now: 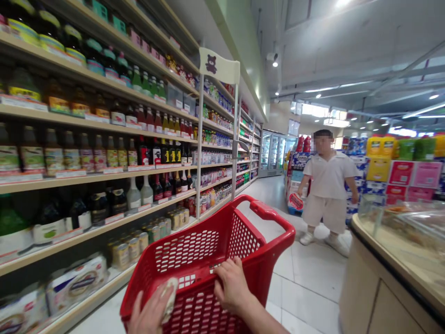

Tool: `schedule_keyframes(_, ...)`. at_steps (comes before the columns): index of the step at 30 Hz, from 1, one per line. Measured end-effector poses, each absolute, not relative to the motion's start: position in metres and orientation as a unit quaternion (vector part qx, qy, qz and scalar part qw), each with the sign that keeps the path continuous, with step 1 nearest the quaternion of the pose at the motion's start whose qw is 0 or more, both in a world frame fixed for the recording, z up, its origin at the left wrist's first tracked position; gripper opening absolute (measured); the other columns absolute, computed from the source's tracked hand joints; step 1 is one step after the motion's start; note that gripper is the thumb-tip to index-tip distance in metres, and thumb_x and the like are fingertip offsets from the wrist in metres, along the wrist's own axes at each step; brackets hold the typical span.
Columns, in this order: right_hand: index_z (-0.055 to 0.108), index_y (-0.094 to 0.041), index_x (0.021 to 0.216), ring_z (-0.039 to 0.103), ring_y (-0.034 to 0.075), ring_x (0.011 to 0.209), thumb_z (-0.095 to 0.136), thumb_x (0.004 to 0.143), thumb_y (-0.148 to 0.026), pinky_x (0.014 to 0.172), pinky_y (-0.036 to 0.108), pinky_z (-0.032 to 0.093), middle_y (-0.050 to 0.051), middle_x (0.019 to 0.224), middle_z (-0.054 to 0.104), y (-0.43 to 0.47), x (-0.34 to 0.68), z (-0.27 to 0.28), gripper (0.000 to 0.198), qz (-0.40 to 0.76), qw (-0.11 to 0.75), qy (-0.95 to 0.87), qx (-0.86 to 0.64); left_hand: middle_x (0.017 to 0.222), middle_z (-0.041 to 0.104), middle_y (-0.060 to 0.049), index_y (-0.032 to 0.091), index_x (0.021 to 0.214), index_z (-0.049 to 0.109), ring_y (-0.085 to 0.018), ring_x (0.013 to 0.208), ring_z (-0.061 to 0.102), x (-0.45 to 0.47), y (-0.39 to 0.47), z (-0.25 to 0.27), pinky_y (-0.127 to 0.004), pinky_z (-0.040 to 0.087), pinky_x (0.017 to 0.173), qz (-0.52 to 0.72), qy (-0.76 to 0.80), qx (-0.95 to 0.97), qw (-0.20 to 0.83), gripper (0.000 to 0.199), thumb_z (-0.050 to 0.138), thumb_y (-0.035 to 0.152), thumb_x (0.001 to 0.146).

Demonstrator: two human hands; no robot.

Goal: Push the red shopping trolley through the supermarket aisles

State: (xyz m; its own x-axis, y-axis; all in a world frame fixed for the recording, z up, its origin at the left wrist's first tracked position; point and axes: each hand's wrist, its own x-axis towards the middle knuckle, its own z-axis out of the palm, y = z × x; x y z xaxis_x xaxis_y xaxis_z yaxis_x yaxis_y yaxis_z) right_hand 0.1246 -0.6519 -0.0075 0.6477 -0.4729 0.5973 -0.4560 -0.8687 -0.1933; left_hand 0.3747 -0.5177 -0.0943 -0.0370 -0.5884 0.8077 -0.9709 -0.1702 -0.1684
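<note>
A red plastic shopping cart (144, 273) with perforated walls stands directly in front of me, its inside showing no goods. My right hand (231, 285) is closed over the near side rim, fingers curled inward over the edge. Lower down, my left hand (151, 311) holds a crumpled whitish cloth (170, 299) against the same rim toward the cart's front left end. Part of the cloth is hidden under the fingers. The cart's handle (274, 213) rises at the far right end, with neither hand on it.
Shelves (100, 176) with bottles and cans run along the left. A person in white (325, 181) stands in the aisle beyond the cart. A rounded counter (382, 278) with a glass guard bounds the right; stacked boxes (399, 178) stand behind it. Fridges (273, 150) line the far end.
</note>
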Motion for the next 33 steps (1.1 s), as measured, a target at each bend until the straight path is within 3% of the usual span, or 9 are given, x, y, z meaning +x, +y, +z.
schedule_keyframes(3, 0.058, -0.021, 0.082, 0.048, 0.014, 0.079, 0.047, 0.071, -0.019, 0.082, 0.032, 0.025, 0.000, 0.078, 0.059, -0.657, 0.107, -0.001, 0.016, -0.306, 0.006, 0.225, -0.925, 0.109, 0.062, 0.000, 0.032, 0.116, 0.049, -0.016, 0.096, 0.059, 0.349, -0.513, -0.077, -0.049, 0.023, 0.103, 0.374, -0.631, 0.639, 0.231, 0.066, 0.032, -0.001, 0.061)
schedule_keyframes(6, 0.059, -0.021, 0.088, 0.048, 0.013, 0.079, 0.042, 0.077, -0.018, 0.083, 0.032, 0.024, 0.001, 0.082, 0.061, -0.662, 0.091, 0.005, 0.020, -0.298, -0.004, 0.205, -0.932, 0.105, 0.064, -0.006, 0.023, 0.104, 0.058, -0.020, 0.093, 0.061, 0.351, -0.485, -0.065, -0.056, 0.021, 0.100, 0.323, -0.606, 0.696, 0.208, 0.047, 0.032, 0.004, 0.070)
schedule_keyframes(11, 0.059, -0.020, 0.071, 0.048, 0.017, 0.083, 0.041, 0.083, -0.025, 0.088, 0.040, 0.018, 0.002, 0.075, 0.060, -0.656, 0.084, 0.001, 0.022, -0.308, -0.070, 0.279, -0.907, 0.110, 0.061, -0.010, 0.018, 0.106, 0.056, -0.021, 0.100, 0.057, 0.316, -0.474, -0.061, -0.053, 0.031, 0.096, 0.298, -0.611, 0.700, 0.218, 0.042, 0.031, 0.004, 0.075)
schedule_keyframes(14, 0.057, -0.020, 0.066, 0.047, 0.018, 0.087, 0.037, 0.085, -0.028, 0.092, 0.044, 0.012, 0.001, 0.076, 0.060, -0.647, 0.084, -0.009, 0.028, -0.332, -0.091, 0.311, -0.886, 0.107, 0.063, -0.010, 0.020, 0.108, 0.054, -0.018, 0.099, 0.057, 0.296, -0.484, -0.063, -0.052, 0.028, 0.098, 0.292, -0.651, 0.656, 0.245, 0.041, 0.035, 0.004, 0.075)
schedule_keyframes(19, 0.051, -0.018, 0.060, 0.047, 0.014, 0.074, 0.036, 0.085, -0.030, 0.091, 0.043, 0.013, -0.001, 0.067, 0.059, -0.654, 0.082, -0.020, 0.032, -0.343, -0.061, 0.303, -0.887, 0.114, 0.059, -0.008, 0.025, 0.113, 0.049, -0.015, 0.105, 0.053, 0.322, -0.467, -0.064, -0.054, 0.018, 0.102, 0.235, -0.717, 0.624, 0.204, 0.046, 0.037, 0.003, 0.075)
schedule_keyframes(26, 0.054, -0.019, 0.057, 0.052, 0.015, 0.078, 0.041, 0.082, -0.027, 0.090, 0.043, 0.008, -0.002, 0.067, 0.063, -0.675, 0.094, -0.026, 0.029, -0.401, -0.009, 0.248, -0.882, 0.118, 0.056, -0.009, 0.024, 0.111, 0.051, -0.016, 0.112, 0.047, 0.328, -0.466, -0.053, -0.053, 0.022, 0.100, 0.132, -0.709, 0.670, 0.178, 0.043, 0.038, 0.006, 0.074)
schedule_keyframes(33, 0.057, -0.020, 0.057, 0.055, 0.016, 0.079, 0.044, 0.079, -0.023, 0.090, 0.042, 0.011, -0.002, 0.068, 0.065, -0.686, 0.120, -0.031, 0.026, -0.425, -0.047, 0.224, -0.876, 0.107, 0.061, -0.008, 0.021, 0.106, 0.054, -0.017, 0.109, 0.049, 0.321, -0.460, -0.064, -0.048, 0.029, 0.098, 0.145, -0.657, 0.704, 0.229, 0.036, 0.038, 0.014, 0.074)
